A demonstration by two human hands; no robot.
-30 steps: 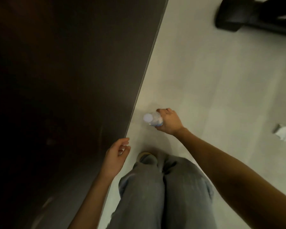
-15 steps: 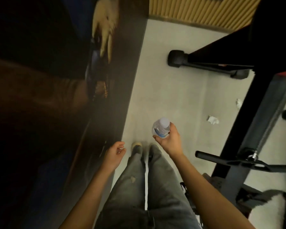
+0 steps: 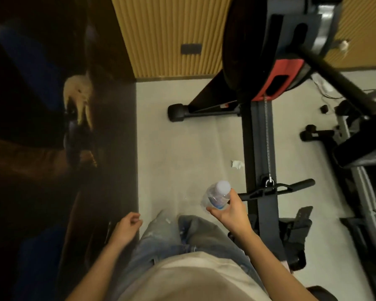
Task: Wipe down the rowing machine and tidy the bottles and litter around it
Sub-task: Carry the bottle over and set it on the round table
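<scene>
Hands: the right hand grips a small clear bottle round its lower body, with the thumb on one side and the fingers curled beneath. The left hand hangs with its fingers loosely curled and holds nothing.
Bottle: it is lifted off the floor ahead of the knees, with its white cap pointing up and away from the palm. The low grip probably suits carrying it off.
Left hand: it sits beside the left thigh, apparently kept free for the next scrap.
Rowing machine: it stands just right of the right hand, and its rail runs away from that hand toward the red-and-black housing. The pull handle lies across the rail, just beyond the right thumb.
Litter: a crumpled white paper lies on the floor ahead of the right hand, close against the rail.
Stage: tidying seems under way, with one bottle collected and the paper not yet picked up. No cloth is in view, so wiping looks undone.
Next: the free left hand could take the paper, which would mean reaching across in front of the bottle.
Risk: the thin plastic may buckle or slip if squeezed carelessly.
</scene>
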